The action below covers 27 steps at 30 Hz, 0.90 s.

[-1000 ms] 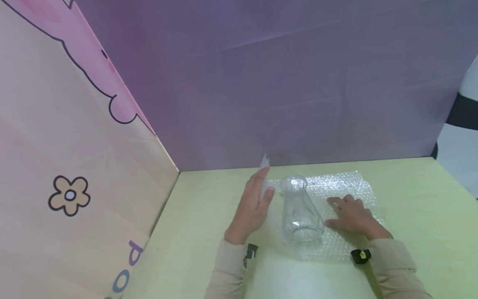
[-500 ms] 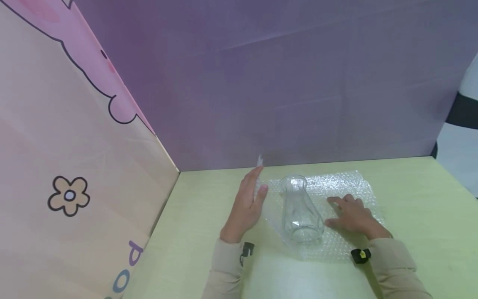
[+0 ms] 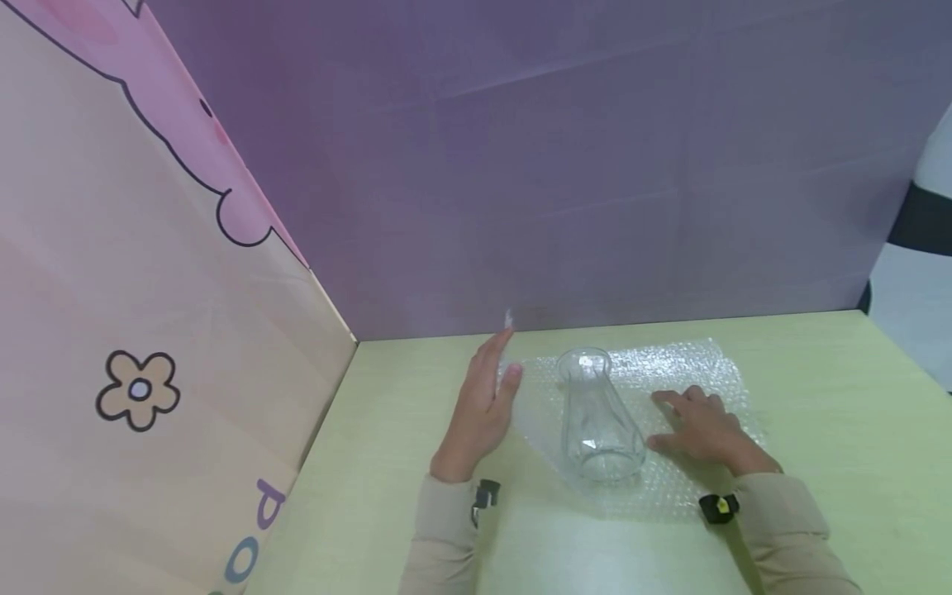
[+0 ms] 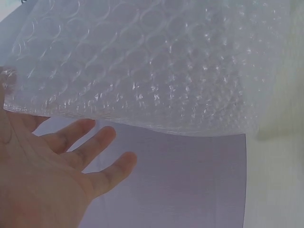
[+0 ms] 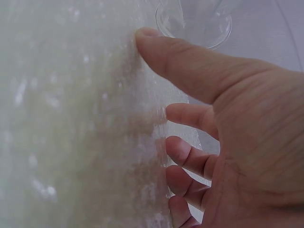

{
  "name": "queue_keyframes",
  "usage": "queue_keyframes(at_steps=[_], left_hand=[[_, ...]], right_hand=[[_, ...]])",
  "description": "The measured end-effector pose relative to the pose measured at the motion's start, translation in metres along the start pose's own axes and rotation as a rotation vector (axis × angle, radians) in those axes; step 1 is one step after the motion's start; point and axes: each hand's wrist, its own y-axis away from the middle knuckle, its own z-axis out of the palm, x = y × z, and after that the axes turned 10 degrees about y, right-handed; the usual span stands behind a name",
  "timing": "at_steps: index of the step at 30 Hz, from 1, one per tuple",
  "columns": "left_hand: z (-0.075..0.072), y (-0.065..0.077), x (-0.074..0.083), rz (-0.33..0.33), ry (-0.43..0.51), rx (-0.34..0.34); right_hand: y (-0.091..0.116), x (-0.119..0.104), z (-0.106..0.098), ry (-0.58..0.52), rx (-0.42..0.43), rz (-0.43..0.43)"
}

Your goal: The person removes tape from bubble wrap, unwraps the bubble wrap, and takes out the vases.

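A clear glass vase (image 3: 601, 430) lies on its side on a sheet of bubble wrap (image 3: 680, 364), its flared mouth toward the back. At the sheet's left side, my left hand (image 3: 479, 413) has its fingers extended and its thumb apart, with a raised flap of the wrap against it. The left wrist view shows the flap's edge (image 4: 166, 126) crossing the spread fingers (image 4: 107, 178); part of the hand is behind the plastic. To the right of the vase, my right hand (image 3: 699, 430) rests its fingertips on the wrap. In the right wrist view, its fingers (image 5: 180, 149) are slightly bent.
The pale yellow-green table (image 3: 387, 463) meets a purple backdrop (image 3: 595, 165) at the back. A patterned panel (image 3: 186, 330) with a flower drawing stands along the left. Black mounts sit at both wrists, the right one (image 3: 718, 509) beside the wrap's front edge.
My left hand has moved left, away from the vase, and the wrap's left flap has moved out with it. The vase and my right hand have stayed put.
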Motion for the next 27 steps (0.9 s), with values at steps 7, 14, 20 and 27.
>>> queue_keyframes(at_steps=[7, 14, 20, 27], left_hand=[[-0.005, 0.001, -0.001, -0.02, -0.005, -0.002], [-0.011, 0.002, 0.0, -0.057, -0.026, -0.032], [-0.017, 0.005, 0.001, -0.107, -0.055, -0.066], [-0.022, 0.008, 0.0, -0.201, -0.104, -0.082]], right_hand=[[0.0, 0.001, 0.001, -0.001, 0.003, -0.004], [-0.003, 0.003, 0.005, 0.0, 0.005, -0.003], [-0.004, 0.004, 0.006, 0.003, 0.005, -0.004], [-0.002, 0.002, 0.002, 0.004, 0.004, -0.001]])
